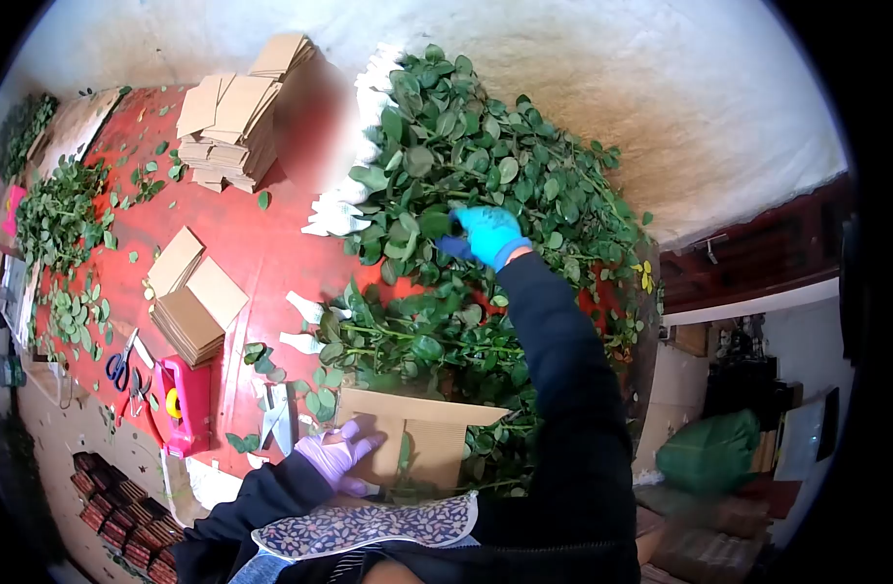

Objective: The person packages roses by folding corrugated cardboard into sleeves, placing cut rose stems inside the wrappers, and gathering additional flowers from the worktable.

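Note:
My left hand (337,457), in a lavender glove, rests at the left edge of a sheet of brown cardboard (435,453), its fingers spread over the surface. A green stem piece with a leaf lies on the cardboard beside the fingertips. My right hand (492,236), in a blue glove with darker blue fingers, is stretched out over a big heap of leafy rose stems (524,165). Its fingers are apart among the leaves, and I see nothing clearly gripped. White sleeves (337,216) cover the stems' left ends. Closer to me lie more leafy stems (417,336).
Cardboard pieces are stacked at the back (227,122) and in a smaller pile (188,326) on the red table (271,258). A pink tape dispenser (186,409), scissors (120,365), red-handled pliers (138,404) and a white-and-grey tool (275,419) lie left. A wall rises behind.

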A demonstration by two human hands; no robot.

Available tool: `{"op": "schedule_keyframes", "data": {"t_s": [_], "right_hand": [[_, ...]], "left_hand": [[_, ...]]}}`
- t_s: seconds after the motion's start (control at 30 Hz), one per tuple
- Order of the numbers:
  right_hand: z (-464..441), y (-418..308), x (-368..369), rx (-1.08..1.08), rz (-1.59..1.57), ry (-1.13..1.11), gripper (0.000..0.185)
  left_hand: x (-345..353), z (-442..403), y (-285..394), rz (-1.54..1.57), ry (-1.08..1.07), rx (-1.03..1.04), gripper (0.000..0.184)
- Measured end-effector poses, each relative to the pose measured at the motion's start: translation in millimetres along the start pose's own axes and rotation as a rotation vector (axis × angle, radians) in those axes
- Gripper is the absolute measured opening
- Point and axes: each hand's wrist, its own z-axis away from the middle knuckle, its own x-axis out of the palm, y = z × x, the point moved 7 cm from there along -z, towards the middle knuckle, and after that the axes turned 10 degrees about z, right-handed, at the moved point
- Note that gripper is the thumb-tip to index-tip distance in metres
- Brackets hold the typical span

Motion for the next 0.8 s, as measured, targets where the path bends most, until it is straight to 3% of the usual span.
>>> {"op": "schedule_keyframes", "data": {"t_s": [0.03, 0.1, 0.17, 0.23, 0.27, 0.4, 0.53, 0.6, 0.7, 0.77, 0.8], "right_hand": [[1, 6, -22, 0.055, -0.127, 0.128, 0.036], [-3, 17, -50, 0.123, -0.057, 0.198, 0.041], [-4, 21, -79, 0.116, 0.190, 0.461, 0.089], [-34, 32, -58, 0.130, 0.207, 0.146, 0.110], [-44, 33, -53, 0.139, 0.238, 0.067, 0.111], [-71, 46, -46, 0.190, 0.189, 0.032, 0.110], [-72, 63, -51, 0.095, 0.106, 0.022, 0.082], [-59, 63, -76, 0.019, 0.105, 0.144, 0.057], [-11, 91, -107, 0.075, 0.101, 0.468, 0.055], [19, 151, -88, 0.251, -0.773, 0.597, 0.053], [47, 165, -97, 0.463, -1.145, 0.649, 0.049]], "left_hand": [[1, 0, -2, -0.020, -0.008, -0.012, 0.084], [-4, 1, 3, -0.009, 0.004, 0.000, 0.084], [-5, -1, 4, -0.001, 0.019, 0.012, 0.085], [0, -2, 0, -0.001, 0.016, 0.038, 0.085], [1, -3, -2, 0.015, 0.024, 0.042, 0.085], [-1, -1, 1, -0.040, 0.025, 0.030, 0.084], [-4, 0, 3, 0.007, 0.018, 0.016, 0.082], [-3, -1, 0, 0.002, 0.017, 0.013, 0.082], [-1, 1, -3, 0.000, 0.006, 0.000, 0.082], [-1, 1, -3, 0.021, 0.037, 0.025, 0.082], [-3, 2, -2, 0.012, 0.048, 0.030, 0.082]]}}
